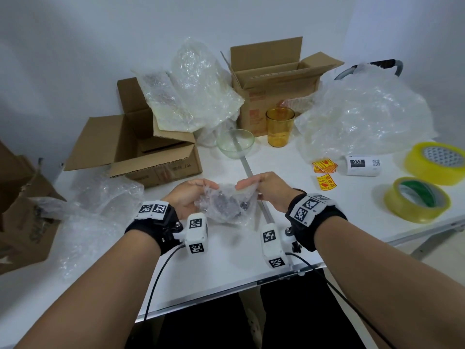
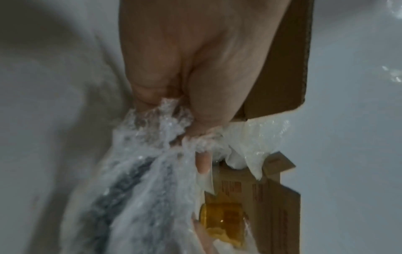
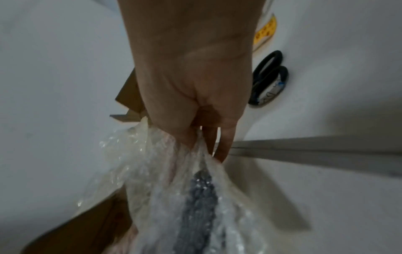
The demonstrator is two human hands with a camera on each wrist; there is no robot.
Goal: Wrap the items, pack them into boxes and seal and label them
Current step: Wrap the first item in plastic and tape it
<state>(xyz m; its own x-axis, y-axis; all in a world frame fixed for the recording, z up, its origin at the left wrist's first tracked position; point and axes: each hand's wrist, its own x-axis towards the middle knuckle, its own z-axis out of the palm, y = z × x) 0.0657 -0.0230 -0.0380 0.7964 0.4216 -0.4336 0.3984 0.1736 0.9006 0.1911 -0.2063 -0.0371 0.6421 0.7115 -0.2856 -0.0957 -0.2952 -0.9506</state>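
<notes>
Hands meet over the near table edge [image 1: 226, 280]: left hand [image 1: 187, 197] and right hand [image 1: 268, 191] each pinch one end of a bubble-wrapped bundle [image 1: 227, 205], held just above bare tabletop, boxes [image 1: 141, 147] far left, tape rolls [image 1: 417, 200] right.

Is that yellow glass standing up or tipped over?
Upright. The yellow glass stands on the table, its open rim facing up.
</notes>
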